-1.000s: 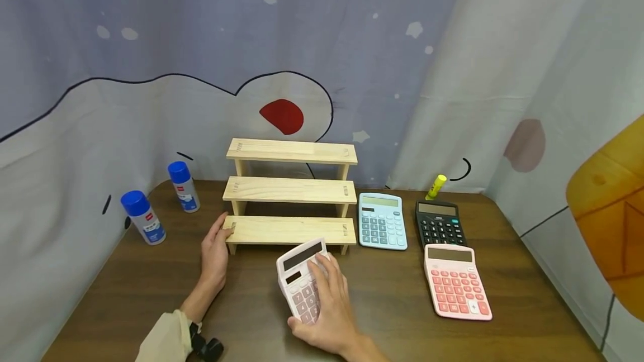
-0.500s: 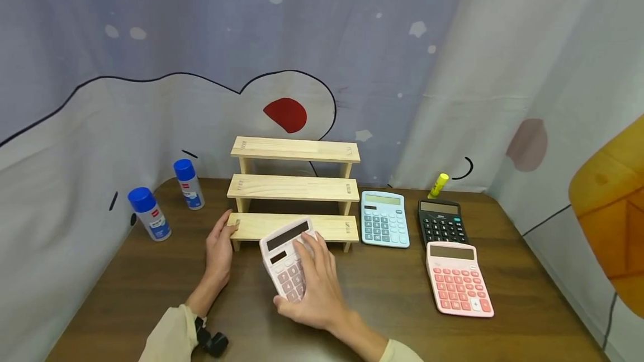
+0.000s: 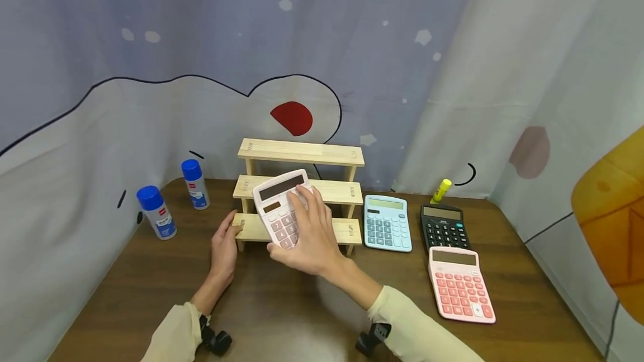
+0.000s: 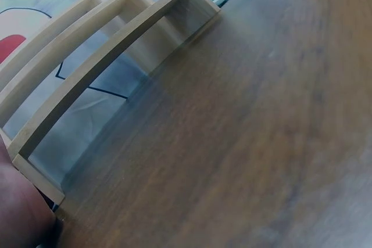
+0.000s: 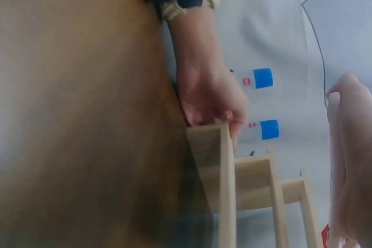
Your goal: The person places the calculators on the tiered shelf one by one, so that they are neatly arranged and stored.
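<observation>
My right hand (image 3: 313, 239) grips a pale pink calculator (image 3: 275, 218), thumb at its lower left edge and fingers spread over its face. The calculator is tilted and overlaps the lower two steps of a three-step wooden display stand (image 3: 302, 151) in the head view. At the left end of the bottom step, my left hand (image 3: 223, 250) holds the stand, thumb at the board's edge. The right wrist view shows that left hand (image 5: 210, 94) bent round the step's end, while the held calculator (image 5: 335, 166) appears edge-on, above the stand.
Right of the stand lie a light blue calculator (image 3: 387, 225), a black calculator (image 3: 443, 228) and a pink calculator (image 3: 460, 289) overlapping the black one. A yellow highlighter (image 3: 440, 191) stands behind. Two blue-capped bottles (image 3: 157, 212) stand left, before a curtain (image 3: 151, 127).
My right hand has lifted the pale pink calculator up and slightly left, from in front of the bottom step to over the lower steps. My left hand keeps its hold on the stand.
</observation>
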A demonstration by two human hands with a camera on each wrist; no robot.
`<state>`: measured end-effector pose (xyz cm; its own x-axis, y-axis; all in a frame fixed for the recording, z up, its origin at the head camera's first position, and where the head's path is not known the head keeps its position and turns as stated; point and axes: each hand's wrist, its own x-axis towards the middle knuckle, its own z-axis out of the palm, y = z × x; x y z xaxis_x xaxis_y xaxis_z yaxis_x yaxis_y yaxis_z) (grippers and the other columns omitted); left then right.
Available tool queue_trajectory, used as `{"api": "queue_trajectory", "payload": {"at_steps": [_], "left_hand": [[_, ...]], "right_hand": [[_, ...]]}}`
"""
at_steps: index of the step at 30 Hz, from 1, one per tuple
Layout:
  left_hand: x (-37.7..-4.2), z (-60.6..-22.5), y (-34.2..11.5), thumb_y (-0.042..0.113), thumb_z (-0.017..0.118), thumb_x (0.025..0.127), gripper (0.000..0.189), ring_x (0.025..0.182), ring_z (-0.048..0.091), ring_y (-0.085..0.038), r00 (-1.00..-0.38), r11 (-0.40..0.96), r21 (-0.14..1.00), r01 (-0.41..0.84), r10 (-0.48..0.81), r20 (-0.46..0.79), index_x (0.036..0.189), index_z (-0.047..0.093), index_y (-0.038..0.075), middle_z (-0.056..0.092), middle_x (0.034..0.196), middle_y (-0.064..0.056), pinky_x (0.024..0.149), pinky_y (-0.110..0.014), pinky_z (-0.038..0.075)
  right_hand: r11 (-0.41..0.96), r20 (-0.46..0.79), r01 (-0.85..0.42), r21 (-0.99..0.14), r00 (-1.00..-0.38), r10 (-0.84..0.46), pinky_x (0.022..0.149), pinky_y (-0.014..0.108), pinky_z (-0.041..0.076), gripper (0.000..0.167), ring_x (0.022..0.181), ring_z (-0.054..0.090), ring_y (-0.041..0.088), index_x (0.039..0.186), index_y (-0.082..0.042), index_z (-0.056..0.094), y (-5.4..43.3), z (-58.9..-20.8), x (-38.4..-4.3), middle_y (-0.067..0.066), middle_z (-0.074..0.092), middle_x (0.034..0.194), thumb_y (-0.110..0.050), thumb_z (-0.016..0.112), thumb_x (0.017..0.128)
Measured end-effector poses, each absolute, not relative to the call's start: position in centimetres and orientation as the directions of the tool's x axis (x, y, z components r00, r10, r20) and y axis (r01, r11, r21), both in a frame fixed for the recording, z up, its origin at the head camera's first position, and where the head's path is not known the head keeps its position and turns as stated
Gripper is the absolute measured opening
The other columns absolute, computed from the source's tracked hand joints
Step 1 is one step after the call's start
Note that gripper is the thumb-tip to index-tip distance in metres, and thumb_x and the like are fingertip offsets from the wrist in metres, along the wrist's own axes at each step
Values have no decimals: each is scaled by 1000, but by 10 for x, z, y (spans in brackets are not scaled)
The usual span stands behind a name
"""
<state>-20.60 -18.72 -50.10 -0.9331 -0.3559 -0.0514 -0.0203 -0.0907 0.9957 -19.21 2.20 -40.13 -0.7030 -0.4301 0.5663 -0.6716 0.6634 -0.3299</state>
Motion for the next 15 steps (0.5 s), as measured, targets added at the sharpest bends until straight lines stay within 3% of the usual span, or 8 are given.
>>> {"api": "queue_trajectory", "payload": {"at_steps": [15], "left_hand": [[-208, -504, -189, 14, 44, 101, 53, 145, 33, -22, -934, -91, 996, -10, -355, -42, 154, 38, 10, 37, 159, -10, 121, -41, 26]], "right_hand": [[737, 500, -613, -285, -751, -432, 107, 50, 34, 92, 144, 26, 32, 144, -13, 42, -7, -375, -241, 9, 34, 153, -56, 72, 67]]}}
